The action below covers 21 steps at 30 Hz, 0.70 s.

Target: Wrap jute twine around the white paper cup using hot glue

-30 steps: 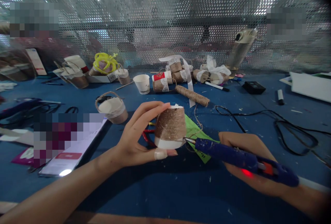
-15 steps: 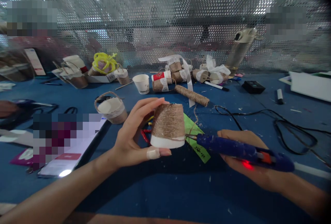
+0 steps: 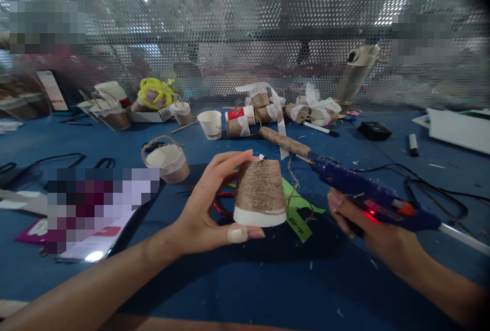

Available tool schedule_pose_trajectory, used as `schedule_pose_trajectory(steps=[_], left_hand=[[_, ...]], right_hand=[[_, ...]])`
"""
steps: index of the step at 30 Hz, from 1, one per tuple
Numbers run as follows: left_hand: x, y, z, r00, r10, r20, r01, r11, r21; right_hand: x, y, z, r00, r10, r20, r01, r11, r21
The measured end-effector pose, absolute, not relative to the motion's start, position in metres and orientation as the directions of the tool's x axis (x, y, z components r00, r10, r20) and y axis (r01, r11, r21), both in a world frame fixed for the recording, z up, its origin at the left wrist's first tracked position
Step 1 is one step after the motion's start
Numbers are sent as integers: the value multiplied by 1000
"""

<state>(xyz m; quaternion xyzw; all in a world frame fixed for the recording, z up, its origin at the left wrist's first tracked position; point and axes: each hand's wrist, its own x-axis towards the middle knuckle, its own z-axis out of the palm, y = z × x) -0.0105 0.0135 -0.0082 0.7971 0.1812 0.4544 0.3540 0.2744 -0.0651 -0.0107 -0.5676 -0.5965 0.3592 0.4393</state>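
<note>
Through the left hand (image 3: pixel 197 213) I'm holding the twine-wrapped cup (image 3: pixel 260 187) rim-down between thumb and fingers, while my right hand (image 3: pixel 390 249) is gripping the glue gun (image 3: pixel 352 183), its long axis sloping up leftward, nozzle (image 3: pixel 309 161) sitting apart beyond the cup's upper right.

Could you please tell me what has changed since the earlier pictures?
The right hand has raised the blue glue gun, moving its nozzle away from the twine-wrapped cup, which the left hand has shifted slightly rightward. Another glue gun at far left has left view. Both holds, the paper cup and twine roll stayed unchanged.
</note>
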Motion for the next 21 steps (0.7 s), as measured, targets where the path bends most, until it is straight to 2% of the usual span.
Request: schedule_pose_trajectory(steps=[4, 9, 14, 21], left_hand=[[-5, 7, -9, 532, 623, 573, 30, -690, 723], [0, 2, -12, 508, 641, 575, 55, -690, 721], [0, 3, -11, 466, 673, 575, 104, -687, 719], [-2, 6, -10, 479, 670, 567, 144, -697, 703]], right_hand=[[268, -62, -11, 56, 980, 192, 329, 164, -930], [258, -59, -12, -100, 990, 97, 230, 118, -966], [251, -62, -12, -63, 996, 70, 123, 77, -989], [259, -61, -7, -99, 987, 123, 233, 144, -962]])
